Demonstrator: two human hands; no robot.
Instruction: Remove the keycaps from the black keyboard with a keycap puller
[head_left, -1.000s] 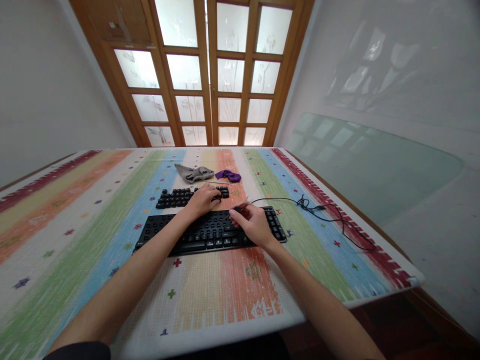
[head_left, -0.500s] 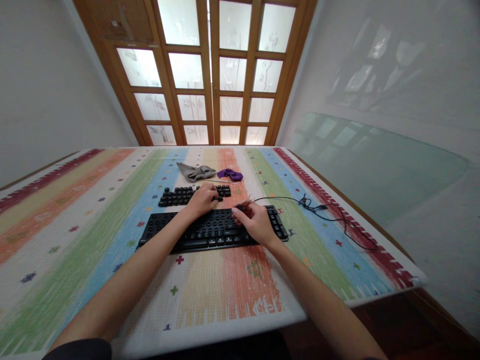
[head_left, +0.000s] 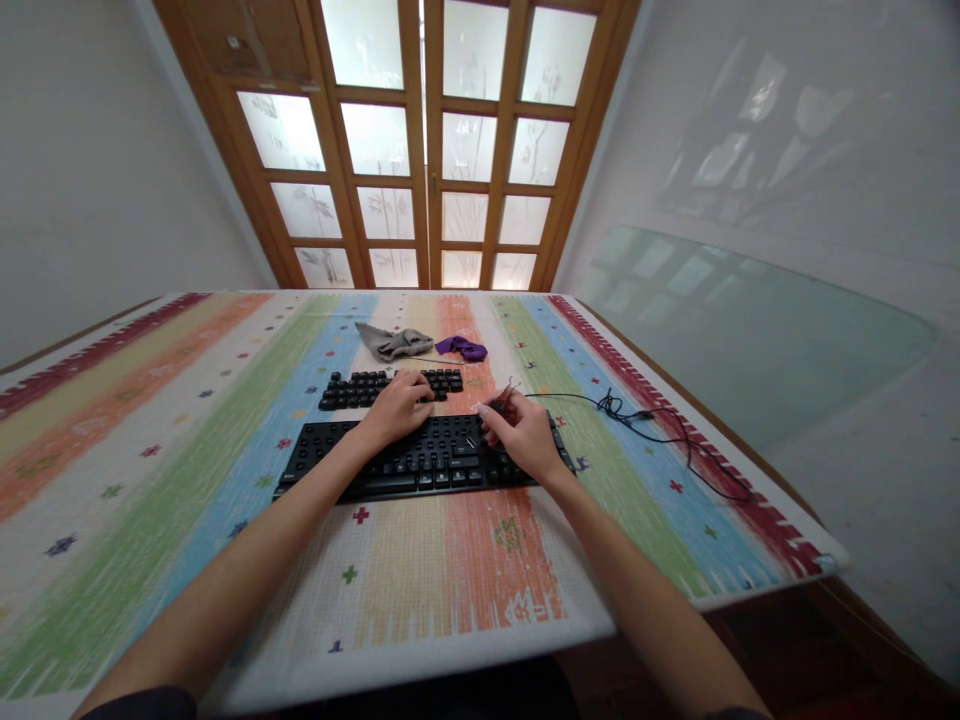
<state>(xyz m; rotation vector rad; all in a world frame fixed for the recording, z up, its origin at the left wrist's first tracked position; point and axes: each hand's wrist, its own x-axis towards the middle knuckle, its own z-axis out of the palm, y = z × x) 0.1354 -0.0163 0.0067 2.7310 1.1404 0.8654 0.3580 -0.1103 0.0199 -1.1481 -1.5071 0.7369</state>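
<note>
A black keyboard (head_left: 390, 484) lies before me, many of its keycaps off and bare key posts showing. Behind it, loose black keycaps (head_left: 349, 390) stand in rows on the cloth. My left hand (head_left: 403, 408) rests over the right part of those rows, fingers bent and slightly apart, its thumb near the caps; I see nothing held in it. Above the keyboard's right half, my right hand (head_left: 519, 432) pinches a thin wire tool, perhaps a keycap puller (head_left: 511, 385), whose wire ends stick up past the fingers. The fingers hide the rest of it.
A grey cloth (head_left: 394, 343) and a purple cloth (head_left: 462, 348) lie beyond the keycaps. To the right, a black cable (head_left: 660, 415) trails in loops over the striped tablecloth (head_left: 187, 440). Wooden glazed doors (head_left: 427, 200) stand past the table's far edge.
My right hand has moved a little right and turned, so the wire ends show above it. My left hand has shifted slightly left, its fingers loosening from a closer pinch.
</note>
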